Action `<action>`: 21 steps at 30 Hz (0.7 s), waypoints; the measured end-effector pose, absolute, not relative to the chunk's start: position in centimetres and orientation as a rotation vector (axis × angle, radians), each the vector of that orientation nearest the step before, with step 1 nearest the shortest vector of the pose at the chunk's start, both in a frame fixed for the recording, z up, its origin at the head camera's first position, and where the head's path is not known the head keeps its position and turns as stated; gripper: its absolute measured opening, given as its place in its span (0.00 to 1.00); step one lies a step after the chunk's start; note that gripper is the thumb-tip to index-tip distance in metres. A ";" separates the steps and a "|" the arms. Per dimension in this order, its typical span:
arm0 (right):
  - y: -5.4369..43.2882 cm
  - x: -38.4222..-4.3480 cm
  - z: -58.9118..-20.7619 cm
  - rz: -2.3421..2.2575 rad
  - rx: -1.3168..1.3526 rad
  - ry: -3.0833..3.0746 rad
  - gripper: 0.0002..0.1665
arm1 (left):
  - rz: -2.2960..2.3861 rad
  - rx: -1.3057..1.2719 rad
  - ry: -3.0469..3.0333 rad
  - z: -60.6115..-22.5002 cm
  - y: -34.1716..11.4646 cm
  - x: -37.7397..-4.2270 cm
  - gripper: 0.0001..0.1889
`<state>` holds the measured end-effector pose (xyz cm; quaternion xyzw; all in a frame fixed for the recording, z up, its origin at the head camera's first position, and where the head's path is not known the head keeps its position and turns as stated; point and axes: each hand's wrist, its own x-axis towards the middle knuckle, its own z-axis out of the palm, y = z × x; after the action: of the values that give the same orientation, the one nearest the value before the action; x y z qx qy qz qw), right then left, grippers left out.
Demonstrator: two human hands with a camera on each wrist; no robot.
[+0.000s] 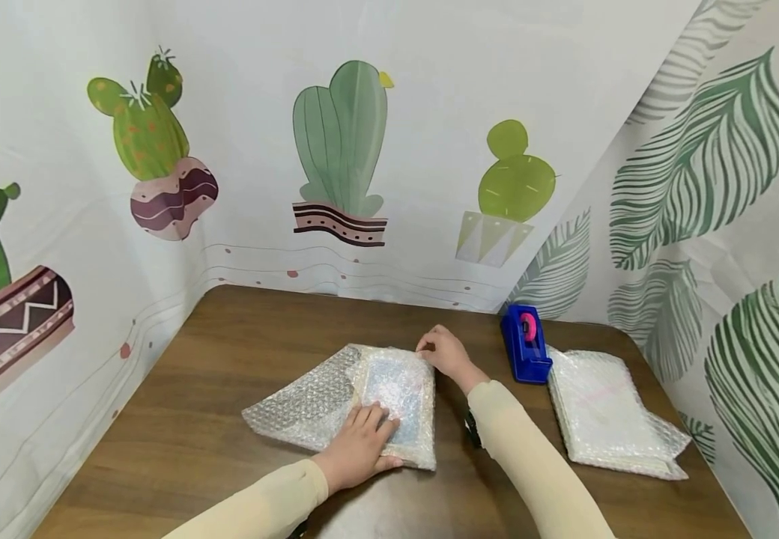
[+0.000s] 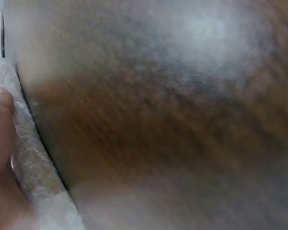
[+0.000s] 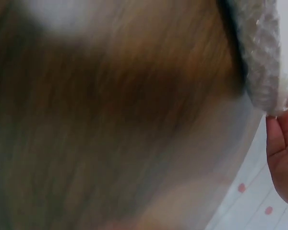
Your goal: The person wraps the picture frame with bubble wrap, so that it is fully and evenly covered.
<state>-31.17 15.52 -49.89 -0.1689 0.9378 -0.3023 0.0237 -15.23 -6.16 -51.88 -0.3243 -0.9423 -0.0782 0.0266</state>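
A flat rectangular item with a bluish face lies under bubble wrap (image 1: 399,389) on the wooden table; whether it is a book or a frame cannot be told. A loose flap of the bubble wrap spreads out to its left. My left hand (image 1: 357,446) rests on the lower left of the package, fingers stretched over it and thumb along the near edge. At the far right corner, my right hand (image 1: 446,352) pinches the wrap between thumb and fingertips. The right wrist view shows those fingers (image 3: 281,132) at the end of the wrapped edge.
A blue tape dispenser (image 1: 526,344) with a pink roll stands to the right of my right hand. Beyond it lies another bubble-wrapped package (image 1: 608,408), near the table's right edge. A cloth printed with cacti and leaves (image 1: 423,150) hangs behind the table (image 1: 255,322).
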 end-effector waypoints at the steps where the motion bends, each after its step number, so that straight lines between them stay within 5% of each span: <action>1: 15.4 -31.1 -50.0 -0.960 -0.508 2.902 0.04 | -0.241 -1.003 -2.913 -51.8 -6.2 -15.2 0.31; 21: 12.1 -30.7 -50.6 -1.116 -0.370 2.858 0.13 | -0.222 -0.994 -2.910 -51.7 -6.1 -15.1 0.31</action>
<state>-30.66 12.09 -50.58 -0.1197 0.9245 -0.3611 0.0255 -15.14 -6.12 -51.71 -0.3223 -0.9435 -0.0719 0.0292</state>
